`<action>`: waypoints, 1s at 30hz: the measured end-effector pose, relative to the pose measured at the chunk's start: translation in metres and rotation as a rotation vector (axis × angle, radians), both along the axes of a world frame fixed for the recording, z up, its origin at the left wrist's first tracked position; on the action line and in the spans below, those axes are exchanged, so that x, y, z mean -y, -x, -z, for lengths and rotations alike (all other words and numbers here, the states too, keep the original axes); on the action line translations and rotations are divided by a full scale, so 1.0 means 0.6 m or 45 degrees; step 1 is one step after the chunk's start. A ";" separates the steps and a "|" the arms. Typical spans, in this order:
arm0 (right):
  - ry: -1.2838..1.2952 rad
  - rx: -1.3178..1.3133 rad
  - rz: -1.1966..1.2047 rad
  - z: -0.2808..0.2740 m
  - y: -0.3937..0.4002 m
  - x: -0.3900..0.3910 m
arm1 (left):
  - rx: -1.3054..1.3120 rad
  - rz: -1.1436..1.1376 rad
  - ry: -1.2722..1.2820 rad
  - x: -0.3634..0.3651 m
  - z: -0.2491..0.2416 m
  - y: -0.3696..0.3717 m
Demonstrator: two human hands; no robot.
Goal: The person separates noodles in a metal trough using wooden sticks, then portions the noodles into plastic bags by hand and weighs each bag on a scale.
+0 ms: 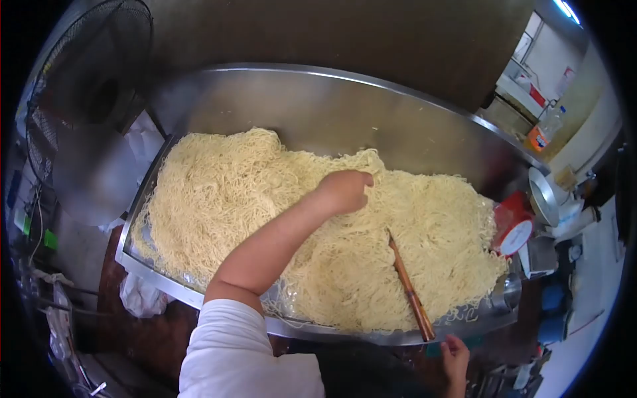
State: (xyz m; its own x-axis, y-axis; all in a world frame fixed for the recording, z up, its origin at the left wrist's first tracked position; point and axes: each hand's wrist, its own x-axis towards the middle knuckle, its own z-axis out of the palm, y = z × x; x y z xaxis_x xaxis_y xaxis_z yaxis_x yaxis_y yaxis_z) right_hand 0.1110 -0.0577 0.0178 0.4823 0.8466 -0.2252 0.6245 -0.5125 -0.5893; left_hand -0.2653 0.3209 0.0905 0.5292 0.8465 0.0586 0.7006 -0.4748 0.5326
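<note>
Fan first: saw it standing at far left, beyond the left end of the steel desk. Spotted a white plastic bag outside the near-left rim. Found the noodles piled across most of the desk; logged the long axis of the heap as left to right, along the desk. Noted loose strands close to the near rim; judged liable to spill over with a wide drag toward the near side. Found the left hand mid-heap, fingers curled and pointing right, apparently touching the noodles; could not tell whether clenched empty or grasping strands. Judged a hard pull there likely to tear or knot tangled lengths. Right of it, recorded a wooden stick lying on the noodles: long axis slanting, thin dark tip pointing toward the far side and slightly left, thicker end at the near rim. Judged that end exposed to any stray nudge, with a slide off the desk as possible result. Saw the right hand near that end but apart, released, with nothing visible in it. Last, noted a red object touching or just beside the noodles' right edge; could not tell which.
</note>
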 end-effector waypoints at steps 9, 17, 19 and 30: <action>-0.026 -0.208 -0.105 0.029 0.136 0.051 | 0.336 0.124 0.208 0.275 0.100 0.068; -0.172 -0.319 -0.287 0.088 0.198 0.077 | 0.229 -0.103 0.335 0.529 0.204 0.160; -0.220 -0.425 -0.270 0.114 0.221 0.088 | 0.137 0.077 0.383 0.555 0.157 0.172; 0.092 -0.469 -0.536 0.147 0.402 0.176 | 0.162 -0.318 0.021 0.618 0.061 0.367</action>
